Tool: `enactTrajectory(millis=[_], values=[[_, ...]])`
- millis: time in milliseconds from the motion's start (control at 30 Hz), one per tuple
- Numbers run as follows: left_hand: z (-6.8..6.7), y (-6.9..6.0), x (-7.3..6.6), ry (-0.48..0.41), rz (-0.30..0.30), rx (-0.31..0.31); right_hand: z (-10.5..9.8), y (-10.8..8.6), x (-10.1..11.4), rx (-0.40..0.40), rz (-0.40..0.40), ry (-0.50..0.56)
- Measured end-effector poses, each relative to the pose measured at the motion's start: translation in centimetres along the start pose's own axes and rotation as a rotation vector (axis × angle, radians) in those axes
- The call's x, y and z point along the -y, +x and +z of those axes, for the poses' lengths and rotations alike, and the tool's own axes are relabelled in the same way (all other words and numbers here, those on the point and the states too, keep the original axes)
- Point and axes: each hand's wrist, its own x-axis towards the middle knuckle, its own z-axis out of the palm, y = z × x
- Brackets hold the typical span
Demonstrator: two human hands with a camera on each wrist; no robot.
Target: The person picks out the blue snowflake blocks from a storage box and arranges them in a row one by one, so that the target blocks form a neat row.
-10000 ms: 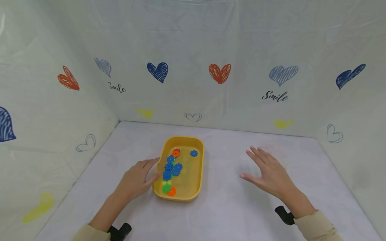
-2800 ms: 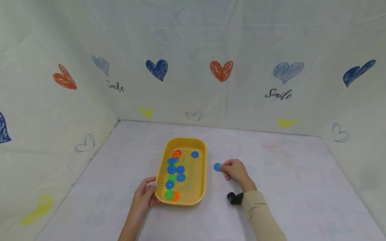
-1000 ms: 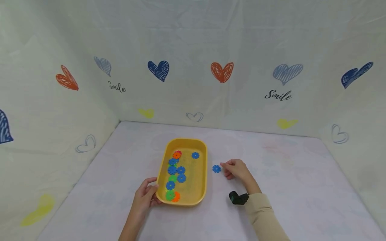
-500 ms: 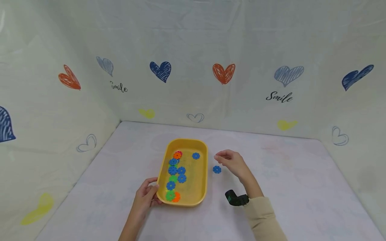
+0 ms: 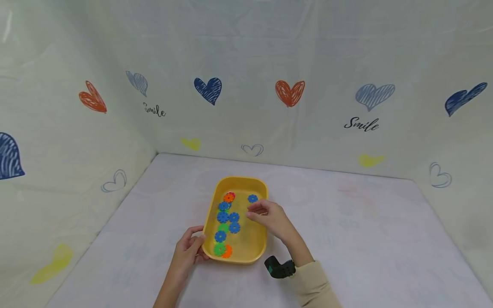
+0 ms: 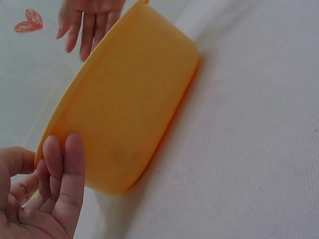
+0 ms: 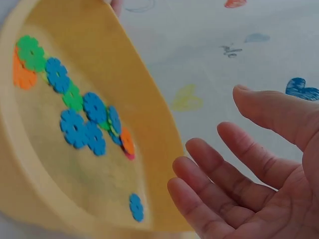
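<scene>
Yellow tray [image 5: 252,243] partly out of sight behind right fingers [image 5: 262,205]

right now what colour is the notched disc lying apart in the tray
The lone notched disc is blue; the right wrist view shows it best.

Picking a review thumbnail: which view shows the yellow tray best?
The head view: nearly the whole rim and inside of the yellow tray show, the right hand covering part. The left wrist view shows its outer side; the right wrist view, its inside, cropped.
</scene>
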Motion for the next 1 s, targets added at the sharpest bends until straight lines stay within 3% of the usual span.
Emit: enactTrajectory(millis=[333,667,1000], values=[[0.1,-0.5,0.1,-0.002,-0.013,0.006,3.7,-0.9,0.3,0.133,-0.021,0.026],[0.2,-0.8,-0.1,0.006,-0.007,-0.006,7.1,-0.8,0.0,0.144,0.055,-0.011],[0.1,-0.9,-0.3,-0.001,-0.001,-0.006,8.7,-0.4,-0.5,0.105,0.128,-0.039]])
